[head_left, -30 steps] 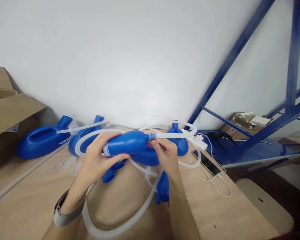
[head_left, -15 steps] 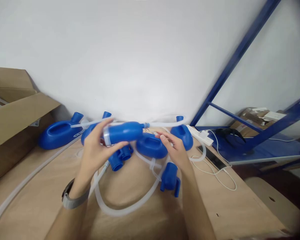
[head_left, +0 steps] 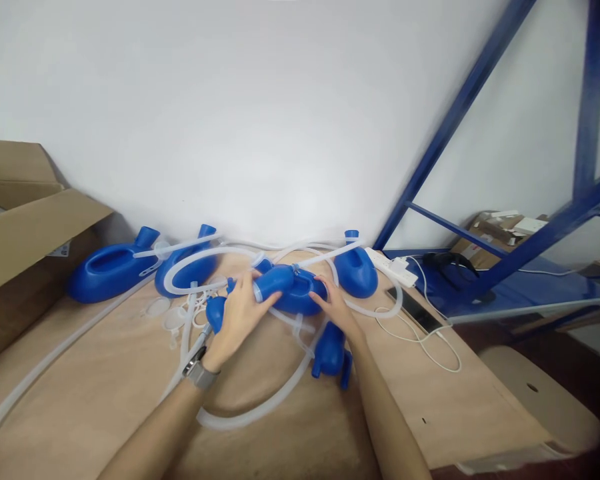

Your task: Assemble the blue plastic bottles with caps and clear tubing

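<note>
My left hand (head_left: 245, 308), with a watch on its wrist, is wrapped round a blue tubular piece (head_left: 276, 283) with a clear rim. That piece lies over the left part of a blue bottle (head_left: 305, 300) with an oval opening. At the bottle's right end is my right hand (head_left: 334, 303), its thumb and fingers closed on the bottle's edge. A clear hose (head_left: 330, 253) runs up right from near the blue piece. Just below my right hand sits a small blue part (head_left: 329, 353) with two short legs.
More blue bottles (head_left: 103, 273) stand along the wall, with clear hoses (head_left: 45, 367) across the table. A cardboard box (head_left: 35, 247) is at left. A phone (head_left: 417, 310), white power strip (head_left: 393, 267) and blue metal frame (head_left: 450, 127) are at right.
My left hand has moved right and brought the blue tubular piece down over the middle bottle. My right hand has come onto that bottle's right end. The view has shifted slightly.
</note>
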`<state>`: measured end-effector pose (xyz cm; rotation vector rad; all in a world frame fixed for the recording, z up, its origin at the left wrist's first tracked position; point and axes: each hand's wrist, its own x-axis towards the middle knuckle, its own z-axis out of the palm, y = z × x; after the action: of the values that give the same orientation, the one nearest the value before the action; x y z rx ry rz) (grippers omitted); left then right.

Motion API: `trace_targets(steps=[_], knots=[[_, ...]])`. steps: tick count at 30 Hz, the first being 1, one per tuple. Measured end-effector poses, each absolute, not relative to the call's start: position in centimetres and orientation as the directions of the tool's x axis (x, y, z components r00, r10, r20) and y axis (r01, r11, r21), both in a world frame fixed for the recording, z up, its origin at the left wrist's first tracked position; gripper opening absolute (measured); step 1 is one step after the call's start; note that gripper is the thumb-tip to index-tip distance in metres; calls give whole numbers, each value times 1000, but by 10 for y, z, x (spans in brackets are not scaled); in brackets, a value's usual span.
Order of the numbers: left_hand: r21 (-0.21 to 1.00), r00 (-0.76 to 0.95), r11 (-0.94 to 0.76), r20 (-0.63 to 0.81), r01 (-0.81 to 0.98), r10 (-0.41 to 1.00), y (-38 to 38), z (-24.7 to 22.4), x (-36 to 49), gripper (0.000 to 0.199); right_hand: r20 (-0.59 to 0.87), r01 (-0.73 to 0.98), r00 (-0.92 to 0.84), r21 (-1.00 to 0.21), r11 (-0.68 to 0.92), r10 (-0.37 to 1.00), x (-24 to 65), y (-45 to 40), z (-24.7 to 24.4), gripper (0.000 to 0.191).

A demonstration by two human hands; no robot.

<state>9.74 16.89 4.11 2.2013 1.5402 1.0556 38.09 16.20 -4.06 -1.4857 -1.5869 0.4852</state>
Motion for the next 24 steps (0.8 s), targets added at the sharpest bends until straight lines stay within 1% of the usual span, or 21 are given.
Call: trace_targets(steps=[5,7,11,17,19,21,22,23,24], knots=[[494,227,-438,429,751,874,173,32,134,48,256,596,109,-790,143,961,379,164,-39,66],[491,241,-450,431,746,870,176,32,150,46,246,583,103,-800,142,964,378,168,-40,66],[585,268,-510,453,631,851,186,34,180,44,271,543,74,-818,189,960,376,174,-44,66],[636,264,-568,513,523,817,195,32,196,41,322,508,67,-825,246,944,373,172,-41,69],[649,248,-574,528,500,812,189,36,189,42,365,512,76,-813,277,928,368,168,-31,68],[642,226,-596,567,482,792,178,49,177,40,461,555,81,-757,344,884,360,161,-13,66],[633,215,-610,589,477,779,172,59,170,38,530,593,74,-705,390,845,355,156,0,65],[598,208,-657,646,460,734,166,72,162,35,604,636,64,-638,434,794,350,149,15,64],[544,259,-709,681,448,685,160,86,154,38,672,674,57,-572,468,739,344,141,31,64]])
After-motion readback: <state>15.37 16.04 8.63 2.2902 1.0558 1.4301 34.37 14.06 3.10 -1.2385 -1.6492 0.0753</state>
